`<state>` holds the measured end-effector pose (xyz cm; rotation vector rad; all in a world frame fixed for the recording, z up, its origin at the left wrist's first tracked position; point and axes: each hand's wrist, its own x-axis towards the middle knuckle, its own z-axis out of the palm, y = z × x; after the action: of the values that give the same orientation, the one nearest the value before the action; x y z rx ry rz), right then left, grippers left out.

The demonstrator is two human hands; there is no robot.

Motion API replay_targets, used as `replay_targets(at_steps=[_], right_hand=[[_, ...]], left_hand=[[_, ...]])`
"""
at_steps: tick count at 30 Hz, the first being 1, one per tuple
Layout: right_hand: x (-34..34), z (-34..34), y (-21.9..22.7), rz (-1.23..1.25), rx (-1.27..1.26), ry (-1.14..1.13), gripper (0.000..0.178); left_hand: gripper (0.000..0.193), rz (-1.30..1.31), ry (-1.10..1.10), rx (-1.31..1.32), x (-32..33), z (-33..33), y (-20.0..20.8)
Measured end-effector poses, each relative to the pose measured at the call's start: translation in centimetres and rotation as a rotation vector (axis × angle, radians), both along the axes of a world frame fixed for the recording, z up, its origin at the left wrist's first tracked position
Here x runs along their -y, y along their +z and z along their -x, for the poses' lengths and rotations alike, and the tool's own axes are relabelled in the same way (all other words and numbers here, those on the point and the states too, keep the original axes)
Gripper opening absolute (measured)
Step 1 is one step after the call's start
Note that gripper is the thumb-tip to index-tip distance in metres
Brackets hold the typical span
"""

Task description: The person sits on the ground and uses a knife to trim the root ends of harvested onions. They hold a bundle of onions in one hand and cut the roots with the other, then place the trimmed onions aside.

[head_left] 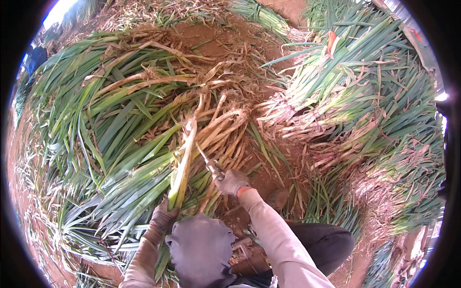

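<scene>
My left hand (164, 216), in a dirty glove, closes round the leafy part of a thick leek (184, 165). Its pale stalk slants up and away, with the root end at the top. In my gloved right hand (231, 182) is a knife (203, 154), gripped by its handle. The narrow blade points up and left, close to the leek's stalk; I cannot tell whether it touches. Beneath and beside the held leek lies a heap of leeks (120, 115), green leaves to the left and brownish root ends (235, 115) toward the middle.
Bundled green onions (336, 86) with reddish bases lie along the right, more toward the lower right (403, 187). Dry peelings litter the brown soil (201, 36). A dark-clad leg (321, 245) and a rounded grey thing (201, 249) are at the bottom, near my forearms.
</scene>
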<state>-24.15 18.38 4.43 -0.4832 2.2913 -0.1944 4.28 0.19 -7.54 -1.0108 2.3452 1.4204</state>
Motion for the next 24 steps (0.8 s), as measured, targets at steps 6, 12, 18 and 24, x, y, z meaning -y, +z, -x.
replay_targets(at_steps=[6,12,18,24], right_hand=[[-0.8,0.1,0.2,-0.005,-0.043,0.03,0.062],[0.5,1.0,0.0,0.024,0.057,-0.087,0.063],[1.8,3.0,-2.6,0.053,-0.008,-0.121,0.07],[-2.8,-1.4,-0.8,0.1,0.018,0.106,0.054]], left_hand=[[0.071,0.028,0.03,-0.025,-1.1,1.1,1.8],[0.058,-0.007,0.042,0.006,-1.2,0.6,3.4],[0.048,-0.041,0.044,-0.003,-1.1,1.3,4.9],[0.028,-0.416,0.177,-0.171,3.6,3.5,6.2]])
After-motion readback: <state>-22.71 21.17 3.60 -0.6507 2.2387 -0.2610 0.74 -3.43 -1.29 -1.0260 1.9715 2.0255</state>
